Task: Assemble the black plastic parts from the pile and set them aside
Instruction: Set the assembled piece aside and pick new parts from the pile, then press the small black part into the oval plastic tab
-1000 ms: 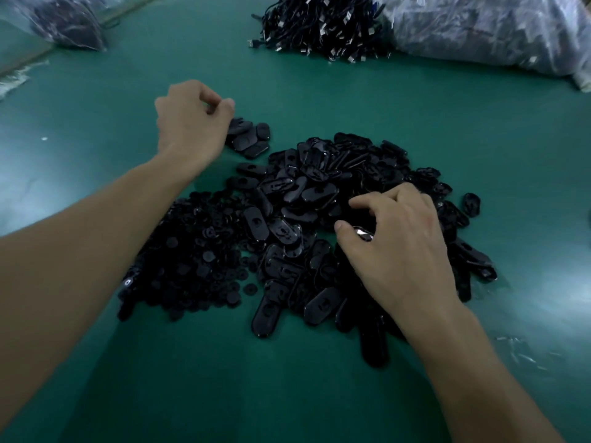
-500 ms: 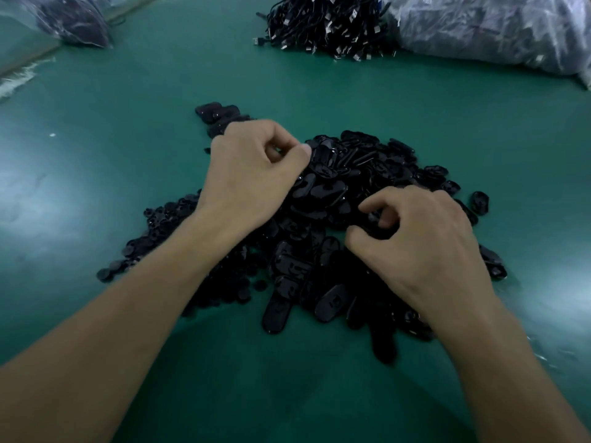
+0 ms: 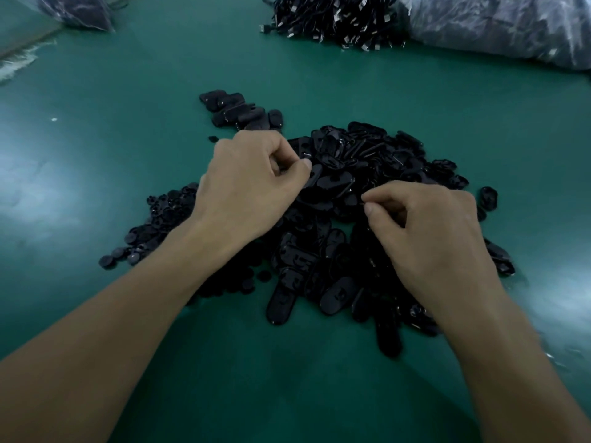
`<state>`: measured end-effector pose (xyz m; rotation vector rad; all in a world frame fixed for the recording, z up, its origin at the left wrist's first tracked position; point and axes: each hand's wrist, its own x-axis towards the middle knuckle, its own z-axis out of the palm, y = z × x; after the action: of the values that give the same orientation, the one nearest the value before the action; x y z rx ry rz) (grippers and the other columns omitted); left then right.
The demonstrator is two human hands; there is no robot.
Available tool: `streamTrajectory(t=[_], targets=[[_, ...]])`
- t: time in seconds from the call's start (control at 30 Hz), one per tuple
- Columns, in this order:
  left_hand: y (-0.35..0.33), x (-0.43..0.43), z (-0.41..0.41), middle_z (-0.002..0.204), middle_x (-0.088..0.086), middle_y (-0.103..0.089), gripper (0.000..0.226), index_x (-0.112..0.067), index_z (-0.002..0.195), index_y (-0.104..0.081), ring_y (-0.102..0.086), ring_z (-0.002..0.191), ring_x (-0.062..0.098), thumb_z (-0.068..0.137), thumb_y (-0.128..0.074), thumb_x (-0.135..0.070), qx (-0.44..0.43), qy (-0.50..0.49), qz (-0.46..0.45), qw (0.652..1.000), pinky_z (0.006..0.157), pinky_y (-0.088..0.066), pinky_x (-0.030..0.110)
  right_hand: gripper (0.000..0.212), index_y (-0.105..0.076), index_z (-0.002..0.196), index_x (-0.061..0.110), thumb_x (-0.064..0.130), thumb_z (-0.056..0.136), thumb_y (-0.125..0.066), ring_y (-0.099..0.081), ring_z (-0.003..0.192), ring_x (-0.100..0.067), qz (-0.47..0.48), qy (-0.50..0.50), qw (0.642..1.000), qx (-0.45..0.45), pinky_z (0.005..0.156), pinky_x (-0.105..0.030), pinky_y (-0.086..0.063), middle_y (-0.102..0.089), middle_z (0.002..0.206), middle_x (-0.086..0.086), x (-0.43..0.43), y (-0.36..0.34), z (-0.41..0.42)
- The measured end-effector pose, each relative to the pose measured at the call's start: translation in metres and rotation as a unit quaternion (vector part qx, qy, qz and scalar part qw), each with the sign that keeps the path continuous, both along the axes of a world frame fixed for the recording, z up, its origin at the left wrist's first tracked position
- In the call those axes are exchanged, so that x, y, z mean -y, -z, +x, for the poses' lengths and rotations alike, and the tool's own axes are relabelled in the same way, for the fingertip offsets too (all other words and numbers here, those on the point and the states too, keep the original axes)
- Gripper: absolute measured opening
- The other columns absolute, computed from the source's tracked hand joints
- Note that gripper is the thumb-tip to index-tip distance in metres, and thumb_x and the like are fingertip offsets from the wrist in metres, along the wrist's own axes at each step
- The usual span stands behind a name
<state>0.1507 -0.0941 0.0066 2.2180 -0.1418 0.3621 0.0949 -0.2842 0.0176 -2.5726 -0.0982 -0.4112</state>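
Fingers of the left hand (image 3: 252, 187) were curled, thumb against forefinger, over the pile of black plastic parts (image 3: 358, 161); whether a part sat in that pinch could not be told. Just beside it, the right hand (image 3: 438, 238) pinched thumb to forefinger likewise, its contents hidden. The pile lay beneath and beyond both hands. A small cluster of parts (image 3: 240, 111) lay just beyond the left knuckles on the green table (image 3: 112, 139).

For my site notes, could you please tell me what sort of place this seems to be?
Probably a factory assembly bench: a big pile of small black plastic parts lies on a green mat, with a heap of cables and a large plastic bag at the far edge.
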Motion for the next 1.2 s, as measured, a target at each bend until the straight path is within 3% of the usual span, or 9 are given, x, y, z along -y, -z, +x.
streamTrajectory(t=[0.1, 0.17, 0.3, 0.43, 0.6, 0.67, 0.8, 1.0, 1.2], targets=[[0.002, 0.000, 0.000, 0.045, -0.022, -0.052, 0.027, -0.030, 0.067, -0.061, -0.044, 0.039, 0.003, 0.092, -0.067, -0.038, -0.002, -0.003, 0.004, 1.000, 0.054, -0.050, 0.029, 0.019, -0.075, 0.112, 0.023, 0.023, 0.098, -0.062, -0.066, 0.085, -0.006, 0.006, -0.002, 1.000, 0.016, 0.085, -0.036, -0.058, -0.072, 0.092, 0.011, -0.001, 0.001, 0.001], [0.000, 0.001, -0.002, 0.049, -0.022, -0.056, 0.025, -0.030, 0.070, -0.064, -0.045, 0.040, 0.004, 0.094, -0.063, -0.036, 0.013, -0.004, 0.007, 1.000, 0.049, -0.043, 0.028, 0.020, -0.073, 0.115, 0.022, 0.021, 0.099, -0.061, -0.065, 0.087, -0.005, 0.021, -0.003, 0.999, 0.042, 0.088, -0.034, -0.056, -0.071, 0.093, 0.011, -0.001, 0.001, 0.002], [-0.006, 0.003, -0.006, 0.059, -0.009, -0.066, 0.021, -0.033, 0.082, -0.069, -0.053, 0.043, 0.011, 0.093, -0.053, -0.023, 0.043, 0.033, -0.022, 0.998, 0.041, -0.044, 0.031, 0.027, -0.068, 0.125, 0.026, 0.021, 0.100, -0.060, -0.060, 0.088, 0.001, 0.084, -0.019, 0.994, 0.067, 0.084, -0.017, -0.048, -0.065, 0.095, 0.015, 0.000, 0.001, 0.004], [-0.010, 0.008, -0.013, 0.061, -0.011, -0.068, 0.020, -0.026, 0.085, -0.072, -0.061, 0.052, -0.001, 0.094, -0.058, -0.014, 0.031, 0.105, -0.073, 0.991, 0.050, -0.047, 0.015, 0.030, -0.064, 0.130, 0.026, 0.019, 0.101, -0.058, -0.063, 0.085, -0.001, 0.169, -0.050, 0.984, 0.032, 0.078, -0.020, -0.049, -0.066, 0.094, 0.013, 0.000, 0.003, 0.009], [-0.011, 0.012, -0.017, 0.072, -0.001, -0.073, 0.011, -0.020, 0.085, -0.074, -0.070, 0.067, 0.023, 0.084, -0.066, -0.028, -0.016, 0.174, -0.131, 0.976, 0.062, -0.059, 0.043, 0.020, -0.068, 0.105, 0.029, 0.011, 0.096, -0.065, -0.072, 0.072, -0.007, 0.325, -0.076, 0.942, 0.014, 0.063, -0.013, -0.051, -0.074, 0.083, 0.012, -0.003, 0.000, 0.008], [-0.012, 0.012, -0.018, 0.073, 0.001, -0.074, 0.011, -0.020, 0.085, -0.074, -0.071, 0.068, 0.024, 0.081, -0.068, -0.029, -0.026, 0.182, -0.142, 0.973, 0.065, -0.060, 0.047, 0.018, -0.068, 0.104, 0.026, 0.011, 0.095, -0.067, -0.072, 0.072, -0.009, 0.358, -0.077, 0.930, 0.010, 0.060, -0.014, -0.051, -0.075, 0.084, 0.008, -0.003, -0.001, 0.007], [-0.013, 0.009, -0.016, 0.073, -0.001, -0.073, 0.010, -0.023, 0.084, -0.073, -0.069, 0.064, 0.023, 0.079, -0.072, -0.031, -0.032, 0.176, -0.156, 0.971, 0.065, -0.061, 0.040, 0.016, -0.067, 0.103, 0.023, 0.010, 0.094, -0.068, -0.073, 0.071, -0.012, 0.403, -0.084, 0.911, -0.013, 0.058, -0.016, -0.051, -0.077, 0.083, 0.004, -0.004, -0.001, 0.006], [-0.013, 0.008, -0.014, 0.070, -0.006, -0.068, 0.001, -0.021, 0.087, -0.074, -0.061, 0.063, 0.010, 0.086, -0.075, -0.021, -0.050, 0.187, -0.185, 0.964, 0.051, -0.043, 0.013, 0.013, -0.064, 0.101, 0.017, 0.006, 0.094, -0.066, -0.074, 0.069, -0.016, 0.448, -0.102, 0.888, -0.033, 0.057, -0.017, -0.051, -0.078, 0.083, -0.002, -0.009, -0.001, 0.005], [-0.015, 0.007, -0.013, 0.071, -0.001, -0.071, 0.006, -0.021, 0.090, -0.076, -0.061, 0.061, 0.004, 0.088, -0.071, -0.020, -0.086, 0.187, -0.232, 0.951, 0.045, -0.045, 0.019, 0.011, -0.064, 0.100, 0.015, 0.006, 0.094, -0.066, -0.074, 0.070, -0.017, 0.459, -0.107, 0.881, -0.043, 0.058, -0.018, -0.052, -0.078, 0.082, -0.003, -0.012, -0.004, 0.002]])
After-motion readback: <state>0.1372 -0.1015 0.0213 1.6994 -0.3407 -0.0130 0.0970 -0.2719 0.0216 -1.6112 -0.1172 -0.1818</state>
